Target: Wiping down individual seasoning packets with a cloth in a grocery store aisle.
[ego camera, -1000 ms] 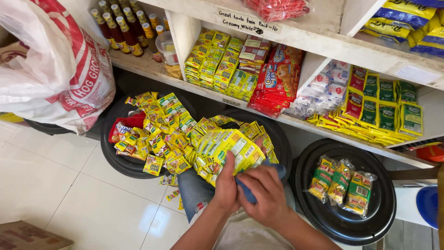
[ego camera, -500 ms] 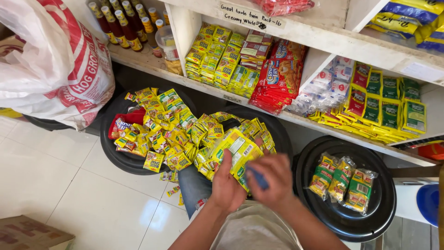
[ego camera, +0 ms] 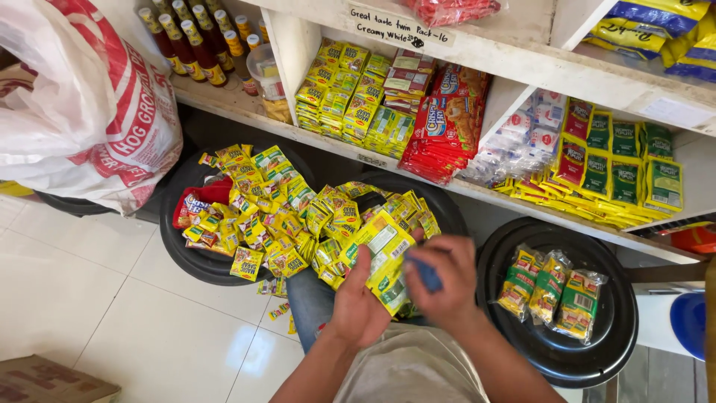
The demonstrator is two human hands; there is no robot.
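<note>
My left hand (ego camera: 356,306) grips a bundle of yellow and green sachet packs (ego camera: 384,254) in front of my chest. Touching the same bundle from the right, my right hand (ego camera: 441,280) pinches a small blue object (ego camera: 426,275) against it; its kind is unclear. Just beyond my hands, a long chain of the same yellow sachets (ego camera: 268,213) spills over two black round lids, one at the left (ego camera: 195,257) and one in the middle (ego camera: 446,210), and over my knee in blue jeans (ego camera: 307,306).
A third black lid (ego camera: 597,351) at the right carries three clear snack bags (ego camera: 550,289). White shelves (ego camera: 522,71) behind hold sachet stacks, red packs, and sauce bottles (ego camera: 186,45). A large white printed sack (ego camera: 82,112) sits at the left. A cardboard box (ego camera: 45,380) lies on the tiled floor.
My hands lifted the sachet bundle slightly and my right hand shifted the blue object across it. The view tilted a little.
</note>
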